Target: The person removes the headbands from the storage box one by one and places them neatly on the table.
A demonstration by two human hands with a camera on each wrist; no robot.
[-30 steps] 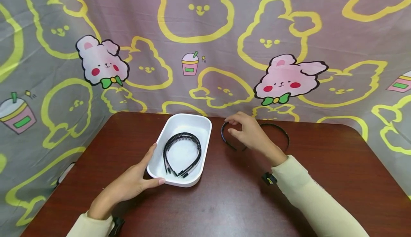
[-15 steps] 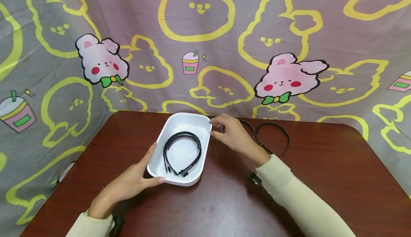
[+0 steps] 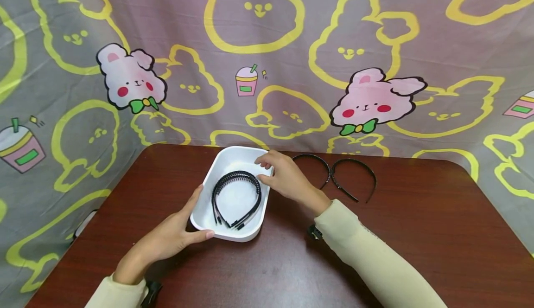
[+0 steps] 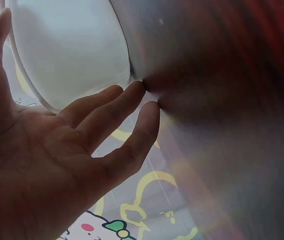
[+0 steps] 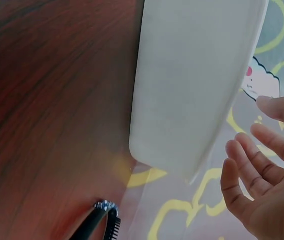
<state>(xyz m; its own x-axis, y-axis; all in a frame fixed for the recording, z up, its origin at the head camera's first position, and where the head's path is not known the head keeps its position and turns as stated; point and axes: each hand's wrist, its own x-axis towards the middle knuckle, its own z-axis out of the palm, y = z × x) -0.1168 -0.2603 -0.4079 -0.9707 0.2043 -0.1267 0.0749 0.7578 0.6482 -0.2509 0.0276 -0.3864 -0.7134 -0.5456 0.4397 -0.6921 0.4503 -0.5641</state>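
1. My left hand (image 3: 167, 236) grips the white tray (image 3: 238, 155) by its near-left corner, thumb on the near rim.
2. The tray stands at the far edge of the counter (image 3: 267, 275), left of its middle.
3. Inside lie bunched black headbands (image 3: 237, 176).
4. My right hand (image 3: 285, 174), released, fingers loosely bent, hovers at the tray's right rim.
5. Two loose headbands (image 3: 354, 160) lie near the counter's far edge.

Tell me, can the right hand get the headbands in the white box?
Probably yes: the right hand looks empty, by the edge of the white box, near the headbands. The open top leaves them uncovered.
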